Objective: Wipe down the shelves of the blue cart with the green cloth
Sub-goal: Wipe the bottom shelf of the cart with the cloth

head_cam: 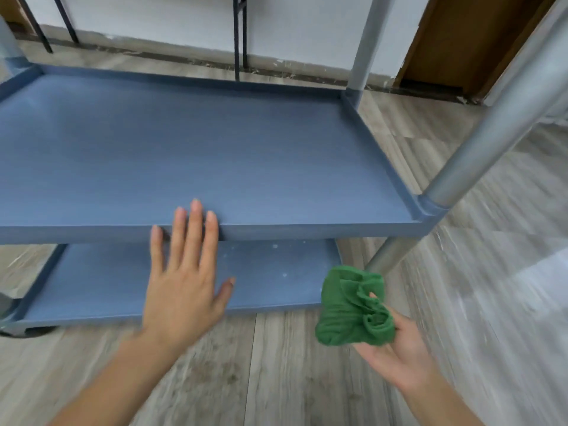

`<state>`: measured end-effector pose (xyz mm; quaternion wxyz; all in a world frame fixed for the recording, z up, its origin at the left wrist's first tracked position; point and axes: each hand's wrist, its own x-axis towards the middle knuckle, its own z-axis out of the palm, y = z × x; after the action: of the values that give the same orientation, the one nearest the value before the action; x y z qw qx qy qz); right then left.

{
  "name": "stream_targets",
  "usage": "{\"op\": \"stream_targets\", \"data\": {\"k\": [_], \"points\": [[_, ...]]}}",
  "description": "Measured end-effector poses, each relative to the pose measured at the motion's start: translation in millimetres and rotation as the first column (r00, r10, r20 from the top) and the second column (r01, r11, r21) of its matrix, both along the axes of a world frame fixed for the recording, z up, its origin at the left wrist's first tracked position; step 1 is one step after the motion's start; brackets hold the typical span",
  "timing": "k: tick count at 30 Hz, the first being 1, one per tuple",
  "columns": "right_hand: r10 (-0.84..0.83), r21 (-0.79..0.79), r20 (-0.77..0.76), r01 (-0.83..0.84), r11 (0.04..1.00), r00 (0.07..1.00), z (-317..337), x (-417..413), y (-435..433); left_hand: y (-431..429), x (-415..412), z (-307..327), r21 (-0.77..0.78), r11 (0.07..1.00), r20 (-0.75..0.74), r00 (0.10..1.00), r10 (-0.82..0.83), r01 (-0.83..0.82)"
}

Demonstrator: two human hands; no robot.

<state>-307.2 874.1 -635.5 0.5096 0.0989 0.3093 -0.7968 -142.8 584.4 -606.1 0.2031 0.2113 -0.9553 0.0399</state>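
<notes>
Head view shows your right hand [396, 348] loosely cupped around the bunched cloth [353, 307], off the cart's near right corner and touching no shelf, while your left hand [184, 281] is spread flat and empty, fingertips at the near lip of the middle shelf [215, 149]. A wadded cloth gives little contact, so streaks may remain. White specks on the lower shelf [276, 272] sit under the overhang, where they are easily missed.

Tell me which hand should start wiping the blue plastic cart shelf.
Right hand: it already holds the bunched green cloth. The open left hand is empty, near the upper shelf's front edge.
</notes>
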Motion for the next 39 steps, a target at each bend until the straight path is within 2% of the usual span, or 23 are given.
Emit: {"op": "stream_targets", "data": {"k": [2, 4, 6, 8, 10, 12, 13, 15, 16, 17, 18, 19, 21, 22, 23, 25, 28, 32, 35, 37, 39], "points": [[-0.098, 0.008, 0.095, 0.098, 0.995, 0.991, -9, 4, -8, 15, 18, -29, 0.076, 0.993, 0.064, 0.993, -0.1, 0.095], [-0.123, 0.069, 0.06, 0.119, 0.991, 0.991, -9, 2, -21, 24, 38, -58, 0.198, 0.962, 0.239, 0.943, -0.232, 0.187], [-0.091, 0.166, -0.053, 0.098, 0.981, 0.995, -5, -5, -31, 28, 49, -81, 0.306, 0.929, 0.382, 0.867, -0.321, 0.209], [0.023, 0.323, -0.204, 0.046, 0.945, 0.979, -3, -24, -46, 26, 38, -99, 0.329, 0.918, 0.416, 0.839, -0.352, 0.222], [0.26, 0.527, -0.407, -0.007, 0.85, 0.876, -13, -46, -67, 25, 18, -117, 0.364, 0.913, 0.414, 0.847, -0.334, 0.182], [0.524, 0.724, -0.528, 0.033, 0.689, 0.668, -36, -64, -86, 18, -3, -146, 0.335, 0.931, 0.413, 0.866, -0.283, 0.144], [0.664, 0.8, -0.542, 0.075, 0.595, 0.514, -47, -73, -94, 14, -12, -161, 0.321, 0.939, 0.418, 0.872, -0.256, 0.122], [0.894, 0.883, -0.44, 0.217, 0.415, 0.08, -79, -98, -109, 11, -29, -192, 0.297, 0.952, 0.432, 0.878, -0.207, 0.079], [0.932, 0.875, -0.346, 0.321, 0.362, -0.109, -90, -109, -113, 11, -34, -201, 0.297, 0.952, 0.44, 0.874, -0.206, 0.075], [0.933, 0.855, -0.275, 0.386, 0.347, -0.232, -94, -116, -118, 8, -35, -203, 0.304, 0.951, 0.446, 0.872, -0.2, 0.063], [0.925, 0.85, -0.241, 0.396, 0.347, -0.293, -108, -122, -118, 10, -36, -212, 0.311, 0.949, 0.463, 0.865, -0.191, 0.043], [0.927, 0.868, -0.201, 0.381, 0.319, -0.318, -117, -126, -117, 13, -37, -218, 0.32, 0.947, 0.478, 0.86, -0.179, 0.019], [0.938, 0.915, -0.057, 0.357, 0.185, -0.341, -134, -124, -113, 18, -35, -222, 0.357, 0.934, 0.491, 0.85, -0.189, 0.001], [0.939, 0.906, -0.004, 0.395, 0.149, -0.345, -142, -121, -109, 22, -36, -221, 0.371, 0.929, 0.49, 0.849, -0.196, 0.0], [0.941, 0.871, -0.001, 0.461, 0.167, -0.339, -149, -113, -105, 25, -36, -218, 0.387, 0.922, 0.501, 0.839, -0.211, 0.001], [0.942, 0.749, -0.085, 0.603, 0.275, -0.324, -161, -97, -98, 26, -40, -218, 0.414, 0.91, 0.504, 0.831, -0.237, 0.008], [0.939, 0.698, -0.209, 0.631, 0.338, -0.272, -181, -71, -88, 24, -56, -236, 0.371, 0.927, 0.483, 0.842, -0.24, 0.052], [0.942, 0.731, -0.22, 0.596, 0.332, -0.255, -193, -74, -86, 27, -84, -244, 0.302, 0.953, 0.412, 0.896, -0.166, 0.037], [0.953, 0.745, -0.203, 0.597, 0.299, -0.224, -194, -80, -96, 30, -84, -234, 0.328, 0.945, 0.37, 0.921, -0.125, -0.003], [0.967, 0.737, -0.178, 0.627, 0.253, -0.181, -197, -77, -100, 28, -71, -234, 0.342, 0.939, 0.299, 0.951, -0.08, -0.029], [0.976, 0.736, -0.191, 0.643, 0.212, -0.103, -199, -69, -107, 17, -50, -233, 0.354, 0.931, 0.291, 0.957, -0.018, -0.09]]}}
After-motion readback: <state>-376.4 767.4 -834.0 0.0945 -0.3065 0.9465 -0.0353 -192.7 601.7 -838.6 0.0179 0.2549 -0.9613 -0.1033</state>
